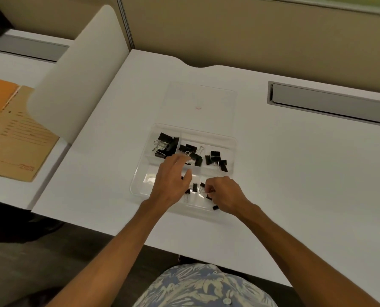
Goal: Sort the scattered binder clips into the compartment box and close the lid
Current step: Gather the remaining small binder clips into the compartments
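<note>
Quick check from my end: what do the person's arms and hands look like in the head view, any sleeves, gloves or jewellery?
Both forearms are bare up to the frame edge, with no sleeves in view. The left hand and right hand wear no gloves, and I see no watch, ring or wristband. The only clothing that shows is a shirt with a blue and cream leaf pattern and a pale button.
</note>
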